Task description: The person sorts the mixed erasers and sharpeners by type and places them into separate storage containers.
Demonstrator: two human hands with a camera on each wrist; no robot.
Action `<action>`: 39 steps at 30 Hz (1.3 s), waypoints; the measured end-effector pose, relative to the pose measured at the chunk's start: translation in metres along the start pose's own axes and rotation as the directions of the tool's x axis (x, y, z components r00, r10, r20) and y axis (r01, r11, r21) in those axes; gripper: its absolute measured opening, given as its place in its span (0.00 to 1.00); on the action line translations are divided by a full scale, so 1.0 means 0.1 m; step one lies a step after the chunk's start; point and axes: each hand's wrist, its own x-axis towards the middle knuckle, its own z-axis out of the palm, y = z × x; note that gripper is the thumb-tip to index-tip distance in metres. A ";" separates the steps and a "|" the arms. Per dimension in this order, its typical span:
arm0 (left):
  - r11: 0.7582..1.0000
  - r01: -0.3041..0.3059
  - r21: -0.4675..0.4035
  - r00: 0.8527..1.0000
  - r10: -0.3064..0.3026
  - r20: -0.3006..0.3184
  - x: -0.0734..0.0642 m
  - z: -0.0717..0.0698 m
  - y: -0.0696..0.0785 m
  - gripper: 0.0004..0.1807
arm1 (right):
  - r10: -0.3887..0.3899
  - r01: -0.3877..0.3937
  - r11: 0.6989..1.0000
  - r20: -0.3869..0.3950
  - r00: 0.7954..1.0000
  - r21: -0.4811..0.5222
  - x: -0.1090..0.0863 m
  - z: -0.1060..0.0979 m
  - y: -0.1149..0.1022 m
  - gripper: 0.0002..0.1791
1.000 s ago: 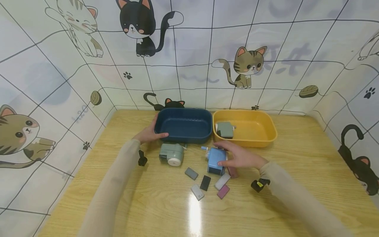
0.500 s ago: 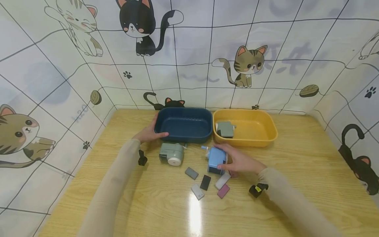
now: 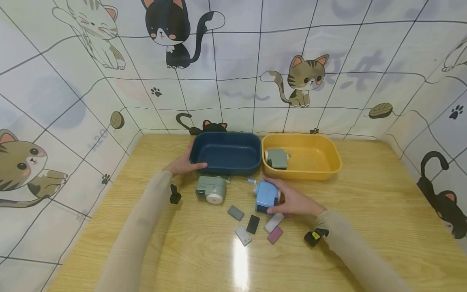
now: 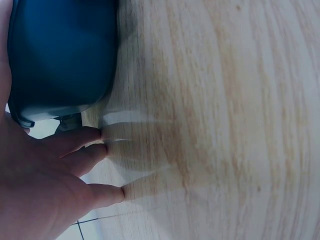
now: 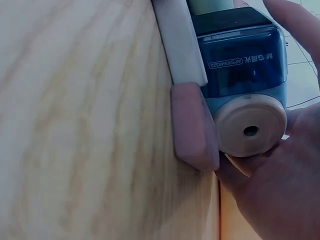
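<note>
My right hand (image 3: 297, 200) grips a blue crank pencil sharpener (image 3: 267, 194), thumb at its dark front and fingers along its back. In the right wrist view its round white face with the pencil hole (image 5: 251, 125) points toward the camera. A pink eraser (image 5: 190, 127) and a white eraser (image 5: 181, 42) lie right beside it. My left hand (image 3: 183, 164) rests at the left end of a navy bin (image 3: 226, 171), thumb along the rim. In the left wrist view its other fingers are extended, with fingertips (image 4: 116, 193) at the tabletop.
A grey-green sharpener (image 3: 211, 189) stands in front of the navy bin. Another green sharpener (image 3: 276, 158) sits inside the yellow bin (image 3: 317, 175). Several erasers, including a black one (image 3: 253, 224) and a magenta one (image 3: 275, 235), lie on the wooden table (image 3: 197, 251).
My right hand has closed in on the blue sharpener, its thumb sliding lower on the front and its fingers settling behind it. The left hand stays at the navy bin.
</note>
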 end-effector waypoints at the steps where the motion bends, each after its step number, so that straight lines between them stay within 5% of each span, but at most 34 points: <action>1: 1.000 0.002 -0.001 1.000 -0.002 -0.001 0.00 0.00 0.00 0.64 | -0.002 0.002 1.000 -0.001 1.000 -0.002 0.00 0.01 0.00 0.57; 39: 0.999 -0.006 -0.036 1.000 0.007 0.009 0.01 -0.01 0.00 0.64 | -0.029 0.034 0.997 -0.071 0.997 0.065 -0.03 -0.02 0.00 0.54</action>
